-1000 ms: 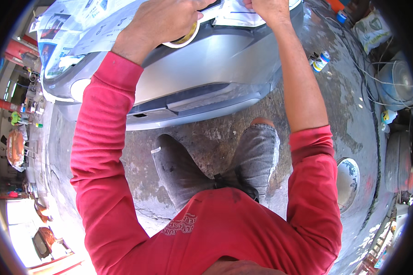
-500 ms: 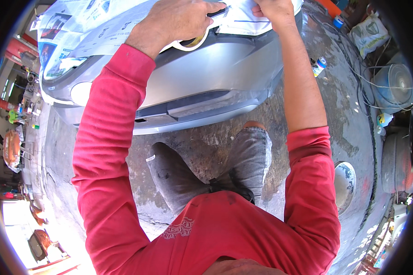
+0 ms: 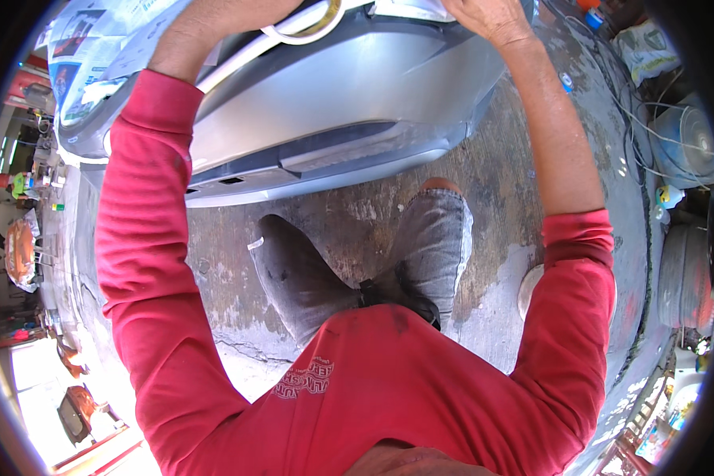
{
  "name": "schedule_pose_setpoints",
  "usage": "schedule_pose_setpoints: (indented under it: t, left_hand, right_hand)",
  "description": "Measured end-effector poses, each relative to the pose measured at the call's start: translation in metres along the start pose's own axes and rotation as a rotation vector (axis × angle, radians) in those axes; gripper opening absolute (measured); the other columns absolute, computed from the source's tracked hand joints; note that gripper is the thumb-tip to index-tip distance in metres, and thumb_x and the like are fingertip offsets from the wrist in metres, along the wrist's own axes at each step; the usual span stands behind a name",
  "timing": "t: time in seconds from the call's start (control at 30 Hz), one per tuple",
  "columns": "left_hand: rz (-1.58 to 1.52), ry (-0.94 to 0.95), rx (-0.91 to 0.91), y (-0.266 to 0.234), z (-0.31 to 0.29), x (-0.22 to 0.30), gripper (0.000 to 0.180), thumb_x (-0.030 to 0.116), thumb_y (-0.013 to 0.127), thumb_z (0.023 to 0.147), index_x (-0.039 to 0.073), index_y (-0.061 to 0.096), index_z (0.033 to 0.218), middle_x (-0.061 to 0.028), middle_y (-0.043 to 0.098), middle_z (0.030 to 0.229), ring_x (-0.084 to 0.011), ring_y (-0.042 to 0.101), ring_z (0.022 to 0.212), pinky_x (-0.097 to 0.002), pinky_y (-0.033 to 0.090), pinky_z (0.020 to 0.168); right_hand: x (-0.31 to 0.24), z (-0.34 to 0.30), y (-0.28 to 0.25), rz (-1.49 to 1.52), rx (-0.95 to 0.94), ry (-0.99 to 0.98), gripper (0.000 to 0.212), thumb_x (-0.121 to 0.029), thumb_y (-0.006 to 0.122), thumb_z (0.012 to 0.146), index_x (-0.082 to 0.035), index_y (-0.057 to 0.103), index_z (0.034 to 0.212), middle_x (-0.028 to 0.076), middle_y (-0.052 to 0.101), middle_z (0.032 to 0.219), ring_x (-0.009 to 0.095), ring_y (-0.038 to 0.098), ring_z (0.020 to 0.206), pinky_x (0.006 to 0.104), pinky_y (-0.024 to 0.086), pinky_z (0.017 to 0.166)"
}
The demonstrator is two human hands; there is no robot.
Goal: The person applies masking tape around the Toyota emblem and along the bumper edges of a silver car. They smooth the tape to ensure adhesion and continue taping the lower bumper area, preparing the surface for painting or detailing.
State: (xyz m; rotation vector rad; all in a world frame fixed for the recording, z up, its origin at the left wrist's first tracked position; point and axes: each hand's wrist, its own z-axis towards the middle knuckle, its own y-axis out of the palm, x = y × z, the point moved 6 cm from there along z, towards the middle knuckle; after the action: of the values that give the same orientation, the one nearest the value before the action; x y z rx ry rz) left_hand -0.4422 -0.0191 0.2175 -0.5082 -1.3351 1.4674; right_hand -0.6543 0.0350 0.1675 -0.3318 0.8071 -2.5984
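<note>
Reaching up to the top edge of the view, both arms are stretched over a silver car bumper (image 3: 349, 103). The right hand (image 3: 484, 16) is laid palm-down on a sheet of white masking paper (image 3: 408, 8) spread over the top of the bumper, its fingers flattened against the sheet rather than clenched; only the back of the hand and the wrist are seen, the fingertips being cut off by the frame. Just to the left of this hand, a roll of masking tape (image 3: 309, 24) is seen against the upper lip of the bumper, its pale ring partly visible. The left hand itself is cut off by the frame, so its grip cannot be told, though the roll appears to hang at the left wrist (image 3: 214, 24), where the red sleeve (image 3: 147, 190) has been pushed back. Further left of that arm, sheets of newspaper (image 3: 95, 47) are laid over the car body. Below both arms, the grey trouser legs (image 3: 357, 262) are seen above cracked, stained concrete floor (image 3: 230, 293). Well away to the right of the right arm, a blue drum (image 3: 686, 147) and tangled cables (image 3: 635, 127) are seen on the ground.
</note>
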Motion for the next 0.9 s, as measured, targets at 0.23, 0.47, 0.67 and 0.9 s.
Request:
schedule_pose_setpoints:
  t: [0.23,0.47,0.67,0.9]
  left_hand:
    - [0.526,0.020,-0.195,-0.004,0.004,0.016,0.038,0.011,0.058,0.095,0.004,0.077,0.127,-0.0276,0.076,0.101,-0.0443,0.075,0.095,-0.0499,0.058,0.087]
    - [0.503,-0.011,-0.265,0.013,0.023,0.023,0.036,0.012,0.055,0.093,0.008,0.079,0.119,-0.0262,0.077,0.097,-0.0433,0.075,0.095,-0.0515,0.057,0.088]
    - [0.503,0.003,-0.238,0.020,0.032,0.028,0.033,0.011,0.055,0.091,0.004,0.079,0.112,-0.0259,0.077,0.095,-0.0436,0.076,0.093,-0.0519,0.058,0.088]
    - [0.586,0.020,-0.252,0.017,0.031,0.029,0.028,0.011,0.057,0.089,0.003,0.080,0.102,-0.0249,0.077,0.093,-0.0424,0.076,0.091,-0.0512,0.058,0.085]
  right_hand:
    - [-0.020,0.009,0.006,-0.063,-0.072,-0.068,0.028,-0.023,0.068,0.099,-0.015,0.080,0.123,0.012,0.067,0.114,0.031,0.068,0.100,0.0419,0.058,0.087]
    - [-0.019,0.009,-0.001,-0.255,-0.215,-0.218,0.028,-0.024,0.073,0.095,-0.018,0.080,0.121,0.013,0.059,0.106,0.031,0.068,0.097,0.0427,0.059,0.085]
    - [-0.015,0.009,-0.008,-0.316,-0.294,-0.159,0.029,-0.024,0.073,0.095,-0.017,0.079,0.122,0.014,0.058,0.105,0.032,0.067,0.098,0.0439,0.059,0.086]
    - [-0.029,0.017,0.001,-0.309,-0.248,-0.103,0.028,-0.023,0.069,0.097,-0.014,0.079,0.122,0.017,0.062,0.110,0.033,0.068,0.102,0.0450,0.059,0.090]
